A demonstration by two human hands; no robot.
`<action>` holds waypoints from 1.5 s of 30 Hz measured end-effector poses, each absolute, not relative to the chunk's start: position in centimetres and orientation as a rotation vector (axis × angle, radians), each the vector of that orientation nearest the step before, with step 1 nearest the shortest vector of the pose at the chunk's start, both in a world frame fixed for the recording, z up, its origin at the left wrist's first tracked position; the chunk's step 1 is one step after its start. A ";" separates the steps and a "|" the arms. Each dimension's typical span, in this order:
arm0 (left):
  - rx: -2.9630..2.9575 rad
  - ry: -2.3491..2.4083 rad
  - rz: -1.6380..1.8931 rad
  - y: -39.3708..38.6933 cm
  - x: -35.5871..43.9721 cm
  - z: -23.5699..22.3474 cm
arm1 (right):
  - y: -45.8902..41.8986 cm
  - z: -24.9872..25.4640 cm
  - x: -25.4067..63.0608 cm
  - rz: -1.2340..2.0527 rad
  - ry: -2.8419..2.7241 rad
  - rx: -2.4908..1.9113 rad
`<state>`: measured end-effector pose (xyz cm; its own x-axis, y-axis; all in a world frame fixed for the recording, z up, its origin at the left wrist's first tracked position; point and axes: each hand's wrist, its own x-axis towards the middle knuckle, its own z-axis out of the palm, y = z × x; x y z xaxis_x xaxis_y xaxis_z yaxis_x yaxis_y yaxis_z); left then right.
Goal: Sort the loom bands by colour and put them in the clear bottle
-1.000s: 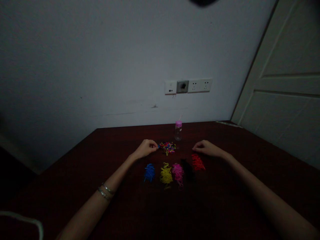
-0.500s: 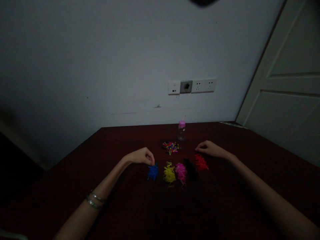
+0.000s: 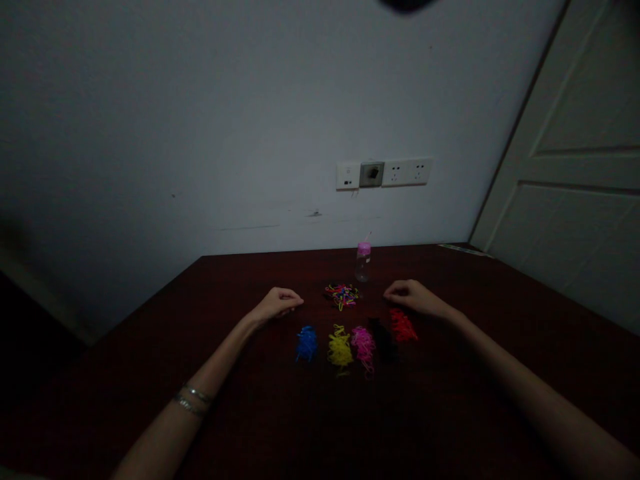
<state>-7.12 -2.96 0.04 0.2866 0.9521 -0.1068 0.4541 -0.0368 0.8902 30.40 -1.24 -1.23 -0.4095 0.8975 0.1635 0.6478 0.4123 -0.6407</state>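
My left hand [image 3: 279, 303] hovers behind the blue pile of small rubber bands [image 3: 307, 343], to the left of a mixed-colour pile of rubber bands [image 3: 342, 295]. Its thumb and fingers are drawn together, and nothing shows at the tips. My right hand [image 3: 411, 295] is just behind the red rubber bands [image 3: 403, 325], fingers pinched; anything between them is too small to make out. Between the hands, nearer to me, lie yellow rubber bands [image 3: 340, 348], pink rubber bands [image 3: 363, 345] and a dark pile of black bands [image 3: 383, 339].
A clear bottle with a pink lid [image 3: 363, 262] stands behind the mixed pile. The dark red table [image 3: 240, 273] meets a pale wall with a row of sockets and switches [image 3: 384, 173]. A white panelled door [image 3: 575, 173] is at the right.
My left hand has lifted off the blue pile and moved away from me, toward the mixed pile. My right hand has shifted slightly left. The piles look much the same.
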 end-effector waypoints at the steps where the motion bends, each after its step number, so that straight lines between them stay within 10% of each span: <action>1: 1.593 1.333 0.737 -2.8 -7.3 -0.4 | -1.4 -1.2 29.9 0.659 -2.177 -1.284; 20: 1.520 1.394 0.886 -2.4 -7.5 -2.3 | -3.5 0.2 18.9 0.002 -2.585 -1.319; 45: 1.516 1.382 0.880 -2.2 -7.4 -2.5 | -3.6 0.2 19.8 0.156 -2.479 -1.285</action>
<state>-7.44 -2.17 -2.51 0.1307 0.9898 -0.0567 0.3675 0.0047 0.9300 19.85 -3.64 0.18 -0.5313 0.8093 0.2505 0.7716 0.5844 -0.2513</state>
